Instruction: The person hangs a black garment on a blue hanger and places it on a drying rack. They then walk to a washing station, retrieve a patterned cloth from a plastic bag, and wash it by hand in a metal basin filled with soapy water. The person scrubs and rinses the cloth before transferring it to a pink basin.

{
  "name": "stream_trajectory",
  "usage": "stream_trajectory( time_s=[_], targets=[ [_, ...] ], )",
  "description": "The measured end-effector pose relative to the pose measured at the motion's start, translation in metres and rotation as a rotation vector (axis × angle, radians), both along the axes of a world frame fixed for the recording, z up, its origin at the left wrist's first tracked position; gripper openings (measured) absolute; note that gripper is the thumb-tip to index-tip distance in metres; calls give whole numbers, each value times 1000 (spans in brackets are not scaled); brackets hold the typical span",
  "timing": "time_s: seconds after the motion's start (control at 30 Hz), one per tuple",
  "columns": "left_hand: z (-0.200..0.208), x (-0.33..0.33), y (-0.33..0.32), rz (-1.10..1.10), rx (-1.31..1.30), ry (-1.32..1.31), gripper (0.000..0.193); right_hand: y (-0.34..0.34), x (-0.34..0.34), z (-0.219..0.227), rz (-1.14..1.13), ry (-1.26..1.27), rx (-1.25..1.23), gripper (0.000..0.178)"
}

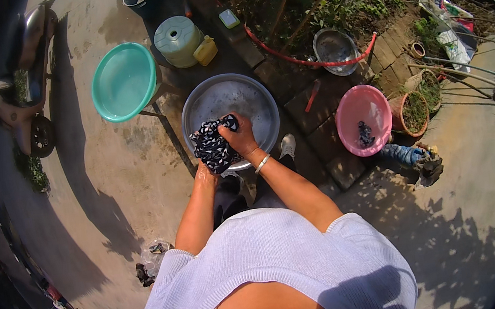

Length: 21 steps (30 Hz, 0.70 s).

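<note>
A bunched black-and-white patterned cloth (212, 149) is held over the near left part of a round metal basin (262, 99). My right hand (241, 135) grips the cloth's right side, thumb on top and fingers curled round it. At the cloth's lower left, my left hand (203, 168) goes in under the folds and holds it from below; most of its fingers are covered. Some shallow liquid with specks shows in the basin beyond the cloth.
A green basin (123, 81) stands on a stand at the left, beside a pale round tub (178, 41) and yellow container (206, 51). On the right are a pink basin (364, 119) with dark cloth in it, a red hose (288, 59), a metal bowl (336, 51) and potted plants (414, 113).
</note>
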<state>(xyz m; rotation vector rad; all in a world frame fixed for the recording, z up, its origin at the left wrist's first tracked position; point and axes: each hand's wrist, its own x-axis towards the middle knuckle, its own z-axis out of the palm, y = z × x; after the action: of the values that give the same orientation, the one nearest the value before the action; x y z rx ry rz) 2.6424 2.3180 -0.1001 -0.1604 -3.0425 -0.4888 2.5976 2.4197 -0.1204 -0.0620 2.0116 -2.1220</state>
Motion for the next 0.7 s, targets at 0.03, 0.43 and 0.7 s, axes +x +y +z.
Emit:
stream_trajectory(
  time_s=[0.03, 0.43, 0.7],
  targets=[
    [5, 0, 1, 34, 40, -3, 35, -1, 2, 1, -17, -78, -52, 16],
    [-26, 12, -8, 559, 2388, -315, 39, 17, 15, 115, 354, 512, 551, 77],
    [-13, 1, -4, 566, 2358, -287, 37, 0, 12, 105, 112, 676, 634, 36]
  ],
)
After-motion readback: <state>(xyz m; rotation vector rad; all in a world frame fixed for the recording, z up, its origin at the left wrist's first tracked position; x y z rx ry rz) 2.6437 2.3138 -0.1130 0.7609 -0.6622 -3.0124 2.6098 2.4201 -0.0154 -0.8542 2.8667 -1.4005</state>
